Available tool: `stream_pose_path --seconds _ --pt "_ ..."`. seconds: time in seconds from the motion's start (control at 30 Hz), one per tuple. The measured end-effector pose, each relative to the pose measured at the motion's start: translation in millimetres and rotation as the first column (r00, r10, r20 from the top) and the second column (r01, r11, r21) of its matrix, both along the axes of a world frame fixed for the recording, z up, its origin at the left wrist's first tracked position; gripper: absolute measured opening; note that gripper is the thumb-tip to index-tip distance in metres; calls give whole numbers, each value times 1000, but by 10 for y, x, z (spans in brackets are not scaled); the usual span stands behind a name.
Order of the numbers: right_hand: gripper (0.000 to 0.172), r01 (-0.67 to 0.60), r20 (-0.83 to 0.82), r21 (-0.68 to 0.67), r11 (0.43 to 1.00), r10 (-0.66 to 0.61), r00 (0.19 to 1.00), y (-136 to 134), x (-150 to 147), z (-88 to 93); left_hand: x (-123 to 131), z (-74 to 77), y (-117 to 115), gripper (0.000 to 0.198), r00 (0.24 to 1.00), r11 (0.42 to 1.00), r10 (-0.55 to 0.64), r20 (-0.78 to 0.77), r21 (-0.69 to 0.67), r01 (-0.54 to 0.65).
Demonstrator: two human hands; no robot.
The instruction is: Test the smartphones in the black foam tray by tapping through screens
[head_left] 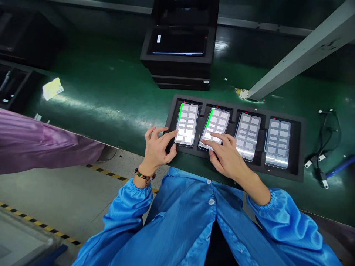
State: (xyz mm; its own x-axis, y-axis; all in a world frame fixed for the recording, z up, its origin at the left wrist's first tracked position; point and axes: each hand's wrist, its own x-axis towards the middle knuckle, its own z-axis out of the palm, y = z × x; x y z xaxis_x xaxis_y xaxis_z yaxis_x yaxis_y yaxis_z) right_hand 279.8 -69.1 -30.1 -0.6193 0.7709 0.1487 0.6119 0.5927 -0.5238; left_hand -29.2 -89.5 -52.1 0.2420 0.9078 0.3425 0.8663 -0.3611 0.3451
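Several lit phones lie face up in the slots of a black foam tray (298, 147). My left hand (158, 147), fingers apart and holding nothing, has its index fingertip at the leftmost phone (187, 120). Over the lower part of the second phone (219, 120), which sits tilted in its slot, is my right hand (226, 153), its fingers spread and empty. Both of these screens show a green bar at the upper left. To the right, the third phone (248, 135) and the rightmost phone (277, 140) show grey blocks without a green bar.
Behind the tray stands a stack of black foam trays (180, 68) with a dark phone (179, 42) on top. A grey post (294, 55) rises at the right, near black cables (318, 155). Yellow paper (52, 88) and purple cloth (47, 144) are at left.
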Motion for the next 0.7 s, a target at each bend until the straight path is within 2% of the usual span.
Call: stream_pose_path --seconds 0.23,0.43,0.7 --pt "50 -75 -17 1 997 75 997 -42 47 -29 -73 -106 -158 28 998 991 -44 43 130 38" --pt "51 -89 -17 18 996 89 996 -49 51 -25 -130 -151 -182 30 1000 999 -13 18 53 12" --pt "47 -131 -32 9 991 131 991 -61 56 -32 -213 -158 -150 32 996 999 -53 70 -8 54"
